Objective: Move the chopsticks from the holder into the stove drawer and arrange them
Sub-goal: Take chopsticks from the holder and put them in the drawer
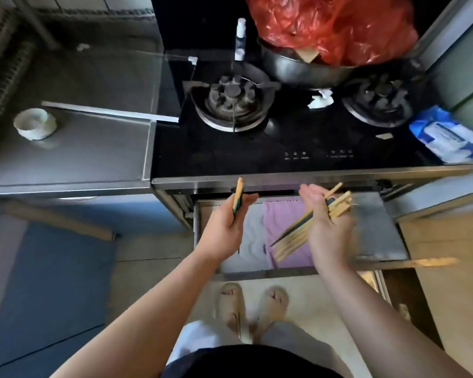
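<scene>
Head view | drawer open beneath stove front edge, both hands over it, inside its side walls | left hand grips one chopstick near upright, tip at stove edge | right hand, palm up, fingers curled, holds chopsticks bundle slanting over purple cloth

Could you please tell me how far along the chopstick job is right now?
Done: the stove drawer stands open, lined with a purple cloth. In hand: the left hand grips a yellow-and-dark chopstick, and the right hand holds a bundle of chopsticks over the drawer. Left: I see no chopsticks lying on the cloth yet, so laying them down and arranging them remain.
</scene>
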Available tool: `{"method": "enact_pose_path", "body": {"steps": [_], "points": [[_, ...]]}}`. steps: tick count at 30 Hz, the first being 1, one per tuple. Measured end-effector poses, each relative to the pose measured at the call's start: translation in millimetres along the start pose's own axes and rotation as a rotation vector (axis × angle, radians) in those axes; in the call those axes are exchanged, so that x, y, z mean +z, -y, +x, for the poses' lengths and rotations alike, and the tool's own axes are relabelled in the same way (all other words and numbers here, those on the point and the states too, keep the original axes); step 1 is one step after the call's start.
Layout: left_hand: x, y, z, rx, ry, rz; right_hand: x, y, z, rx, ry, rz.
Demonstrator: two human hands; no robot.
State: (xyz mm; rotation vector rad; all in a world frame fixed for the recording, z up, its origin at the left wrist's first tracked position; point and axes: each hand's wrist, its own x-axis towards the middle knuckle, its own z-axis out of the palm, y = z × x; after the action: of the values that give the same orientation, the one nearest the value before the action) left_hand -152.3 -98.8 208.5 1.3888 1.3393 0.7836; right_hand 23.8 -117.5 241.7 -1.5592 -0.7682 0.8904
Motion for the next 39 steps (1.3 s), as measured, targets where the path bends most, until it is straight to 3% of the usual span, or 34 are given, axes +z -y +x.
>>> {"method": "enact_pose_path", "body": {"steps": [8, 13, 25, 31, 35, 39], "points": [[74, 83, 55, -0.207, -0.044, -0.011, 0, -87, 77, 0.23, 0.016, -0.2], [107, 157, 80, -0.352, -0.08, -0.017, 10, -155, 108, 0.35, 0.125, -0.278], [136, 281, 138, -0.608, -0.104, -0.114, 69, -324, 150, 0.455, 0.244, -0.302], [133, 308, 160, -0.713, -0.106, -0.162, 101, -368, 158, 0.588, 0.284, -0.352], [133, 324, 165, -0.81, -0.067, -0.095, 115, -386, 165, 0.633, 0.331, -0.476], [135, 339, 164, -0.857, -0.046, 0.118, 116, -406, 163, 0.624, 0.358, -0.793]]}}
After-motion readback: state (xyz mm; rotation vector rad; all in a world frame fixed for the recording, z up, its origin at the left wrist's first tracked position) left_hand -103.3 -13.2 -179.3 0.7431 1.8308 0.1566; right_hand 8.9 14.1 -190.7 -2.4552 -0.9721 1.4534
